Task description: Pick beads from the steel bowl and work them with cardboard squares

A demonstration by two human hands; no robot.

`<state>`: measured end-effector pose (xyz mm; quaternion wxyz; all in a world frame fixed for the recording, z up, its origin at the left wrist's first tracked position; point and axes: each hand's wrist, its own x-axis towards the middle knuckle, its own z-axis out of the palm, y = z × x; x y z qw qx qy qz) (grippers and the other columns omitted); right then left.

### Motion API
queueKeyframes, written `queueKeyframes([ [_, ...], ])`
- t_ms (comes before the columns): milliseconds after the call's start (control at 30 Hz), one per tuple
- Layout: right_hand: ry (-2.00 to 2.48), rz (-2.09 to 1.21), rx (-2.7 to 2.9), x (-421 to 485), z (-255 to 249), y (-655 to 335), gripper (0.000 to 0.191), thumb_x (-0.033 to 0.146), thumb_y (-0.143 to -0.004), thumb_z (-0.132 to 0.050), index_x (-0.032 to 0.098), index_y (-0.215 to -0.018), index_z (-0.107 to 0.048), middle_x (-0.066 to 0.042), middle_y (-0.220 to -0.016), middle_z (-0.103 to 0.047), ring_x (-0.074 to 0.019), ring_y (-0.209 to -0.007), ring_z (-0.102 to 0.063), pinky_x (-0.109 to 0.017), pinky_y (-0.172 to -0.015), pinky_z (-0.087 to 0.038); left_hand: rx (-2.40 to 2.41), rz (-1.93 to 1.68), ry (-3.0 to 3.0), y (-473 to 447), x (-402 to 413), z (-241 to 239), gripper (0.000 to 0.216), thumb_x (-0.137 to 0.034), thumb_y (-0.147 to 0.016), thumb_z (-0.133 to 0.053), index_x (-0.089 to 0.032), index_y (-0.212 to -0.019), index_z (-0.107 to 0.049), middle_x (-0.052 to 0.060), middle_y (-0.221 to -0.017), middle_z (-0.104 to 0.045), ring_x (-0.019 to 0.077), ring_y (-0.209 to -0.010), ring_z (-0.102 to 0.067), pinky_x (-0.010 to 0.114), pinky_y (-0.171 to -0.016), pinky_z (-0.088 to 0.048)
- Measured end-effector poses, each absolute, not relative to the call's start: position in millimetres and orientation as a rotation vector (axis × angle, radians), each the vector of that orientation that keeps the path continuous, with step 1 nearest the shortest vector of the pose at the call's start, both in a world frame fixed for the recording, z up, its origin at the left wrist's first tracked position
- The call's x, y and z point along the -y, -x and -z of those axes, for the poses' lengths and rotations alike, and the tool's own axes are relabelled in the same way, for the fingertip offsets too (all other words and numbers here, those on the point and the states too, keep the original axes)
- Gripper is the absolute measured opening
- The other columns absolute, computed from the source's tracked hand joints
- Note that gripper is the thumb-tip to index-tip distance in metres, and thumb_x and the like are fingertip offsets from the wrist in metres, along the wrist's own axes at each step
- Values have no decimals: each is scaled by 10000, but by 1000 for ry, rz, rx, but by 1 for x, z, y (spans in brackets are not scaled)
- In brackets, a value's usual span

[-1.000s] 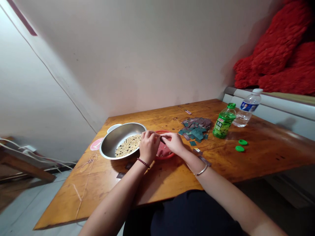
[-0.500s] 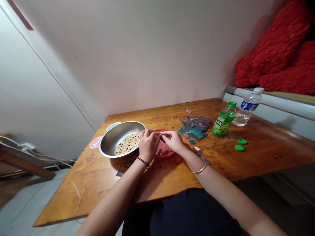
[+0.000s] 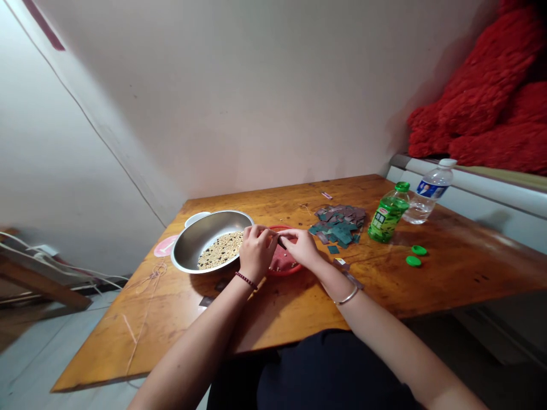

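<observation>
My left hand (image 3: 256, 250) and my right hand (image 3: 299, 247) meet fingertip to fingertip above a red plastic basket (image 3: 294, 270). Between the pinched fingers is a small dark piece (image 3: 282, 244), too small to name for certain; it looks like one of the dark squares. Reddish material and a few pale beans lie in the basket, partly covered by my hands. Left of them, a tilted steel bowl (image 3: 183, 239) holds pale beans (image 3: 224, 249) mixed with some black ones. To the right lies a pile of dark green and purplish squares (image 3: 339, 225).
A green drink bottle (image 3: 387, 215) and a clear water bottle (image 3: 429, 193) stand at the right, with two green caps (image 3: 413, 261) in front. Loose string (image 3: 147, 296) and a pink round mat (image 3: 166, 246) lie on the wooden table (image 3: 171, 319). Red fluffy material (image 3: 491, 108) is heaped behind.
The view has shifted slightly. My hands stay pinched together over the basket, and the dark piece between my fingers now shows more clearly.
</observation>
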<state>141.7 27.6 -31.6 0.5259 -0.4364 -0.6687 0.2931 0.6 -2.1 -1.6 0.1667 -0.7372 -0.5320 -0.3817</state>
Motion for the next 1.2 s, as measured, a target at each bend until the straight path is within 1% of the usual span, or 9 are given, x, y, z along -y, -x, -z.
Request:
queueKeyframes([
  [100,1048,-705,1590,-27,30,-142,191,167,-763,-575,181,-879,-727,-66,-867,-739,-187,-788,-698,-308,-780,-550,1448,1035,2083,1,2,1,159,-339,-848,-535,-252,-822,-665,41,-925,-606,192,-950,-475,280,-748,-428],
  [233,1038,-697,1597,-25,28,-142,193,179,-764,-584,171,-896,-725,-73,-879,-738,-191,-800,-695,-313,-786,-548,1308,915,2092,4,4,-1,121,-284,-847,-536,-271,-861,-655,36,-965,-612,199,-989,-460,290,-789,-420],
  [467,1043,-684,1586,-25,28,-143,187,194,-767,-590,165,-892,-726,-83,-872,-738,-197,-794,-698,-320,-780,-552,1280,884,2105,6,5,-4,138,-276,-850,-529,-286,-911,-652,40,-978,-613,212,-1011,-458,307,-820,-421],
  [700,1015,-729,1578,-25,29,-142,183,191,-765,-590,159,-891,-719,-88,-882,-738,-196,-809,-701,-306,-764,-561,1300,933,2119,8,1,-1,159,-295,-849,-535,-291,-938,-667,50,-973,-616,209,-1008,-464,310,-824,-421],
  [900,1029,-737,1586,-23,26,-141,174,196,-763,-589,170,-869,-724,-85,-871,-738,-202,-800,-702,-312,-756,-562,1468,1016,2130,5,1,-3,192,-360,-864,-507,-290,-871,-686,30,-940,-626,194,-964,-466,292,-789,-424],
  [1200,1021,-682,1612,-24,26,-143,179,166,-759,-581,185,-865,-724,-60,-853,-740,-186,-777,-701,-295,-754,-558,1567,1143,2212,6,0,-8,215,-391,-847,-529,-264,-842,-704,37,-917,-622,188,-926,-484,321,-824,-432],
])
